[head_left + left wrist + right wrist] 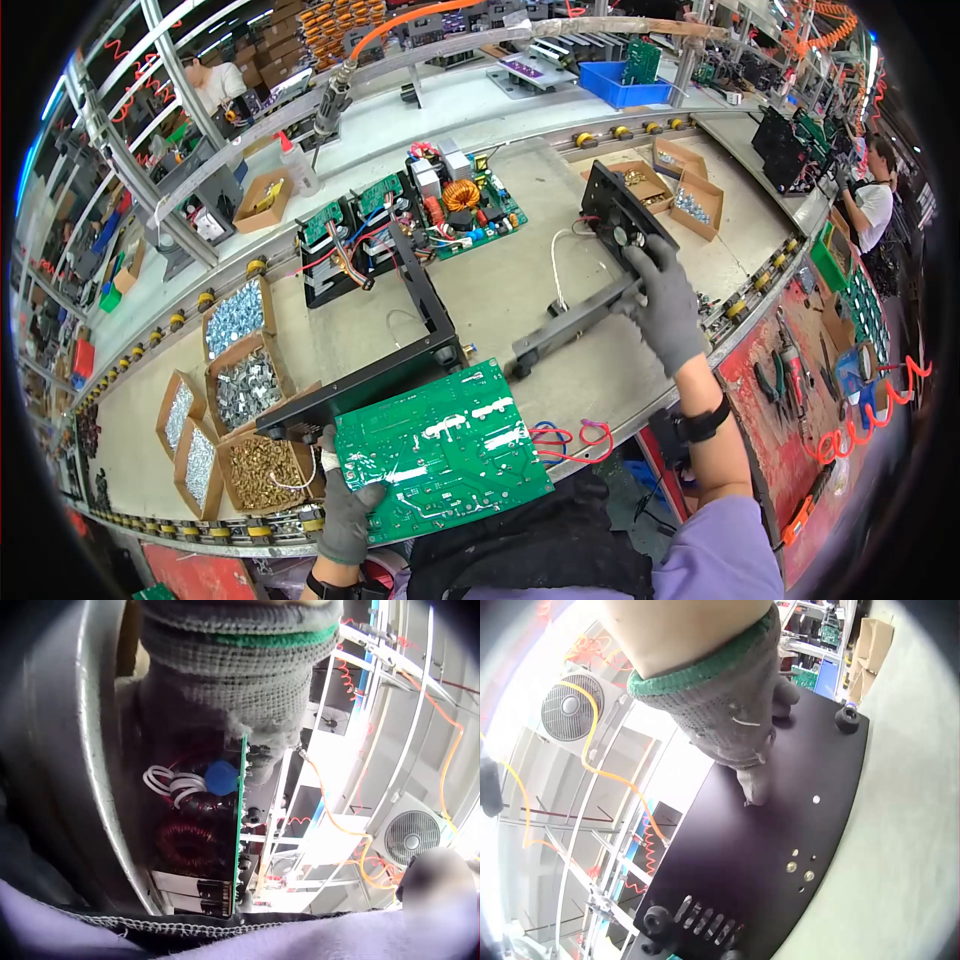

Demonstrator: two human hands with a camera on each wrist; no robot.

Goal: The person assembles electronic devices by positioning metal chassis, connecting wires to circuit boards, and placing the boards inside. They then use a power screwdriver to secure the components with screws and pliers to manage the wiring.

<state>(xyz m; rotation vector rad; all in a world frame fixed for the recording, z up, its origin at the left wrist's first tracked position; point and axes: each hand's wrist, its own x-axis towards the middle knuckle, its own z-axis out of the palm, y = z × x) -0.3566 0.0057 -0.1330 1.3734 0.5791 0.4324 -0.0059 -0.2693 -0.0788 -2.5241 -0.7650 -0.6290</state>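
Observation:
In the head view my gloved left hand (pixel 348 515) grips a green circuit board (pixel 440 450) at its left edge, its solder side facing up. The left wrist view shows this board edge-on, with a copper coil (pixel 187 844), a blue disc component (pixel 222 778) and white wire (pixel 184 784) on its other face. My gloved right hand (pixel 665 310) holds a black metal chassis (pixel 585 318) at the right. Slots (pixel 705 921) and rubber feet (pixel 847 719) show on that chassis in the right wrist view. Another black chassis (pixel 360 385) stands just behind the board.
Cardboard boxes of screws and small fittings (pixel 240 322) sit at the left, more boxes (pixel 700 205) at the back right. A populated board (pixel 465 200) lies mid-bench beside a chassis with wiring (pixel 355 245). Rollers (pixel 255 267) line the bench edge. Pliers (pixel 772 378) lie on a red surface.

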